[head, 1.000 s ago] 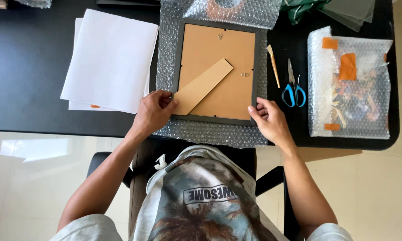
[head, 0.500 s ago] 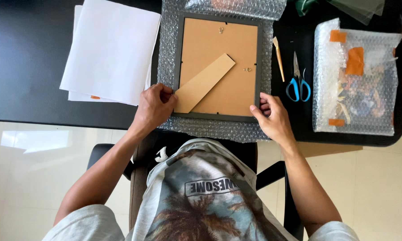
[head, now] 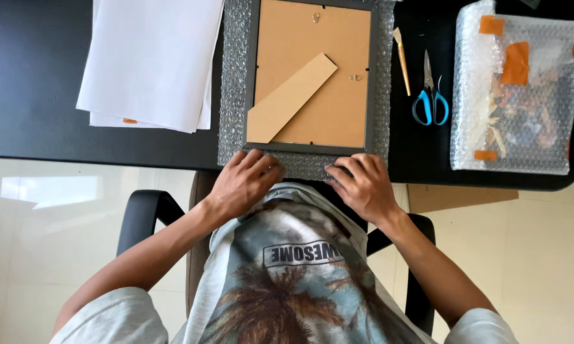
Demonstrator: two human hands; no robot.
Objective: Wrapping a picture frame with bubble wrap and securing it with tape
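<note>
Resting on the near edge of the bubble wrap [head: 236, 95], the left hand [head: 245, 181] and right hand [head: 360, 185] lie flat, fingers spread, clamping nothing. The picture frame [head: 309, 76] lies face-down on it, mid-desk [head: 32, 95]. Judged step: wrapping begins; folding demands an even grip.

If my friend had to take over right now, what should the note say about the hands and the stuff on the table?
Left hand: fingers bent on the near edge of the bubble wrap sheet, at the table's front.
Right hand: the same, on the near edge to the right.
Picture frame: lies face down on the bubble wrap, cardboard stand up.
Nearby: white paper to the left; scissors and a wrapped bundle to the right.
Done: frame sits on the wrap.
Left: the wrap is not yet folded over the frame.
</note>
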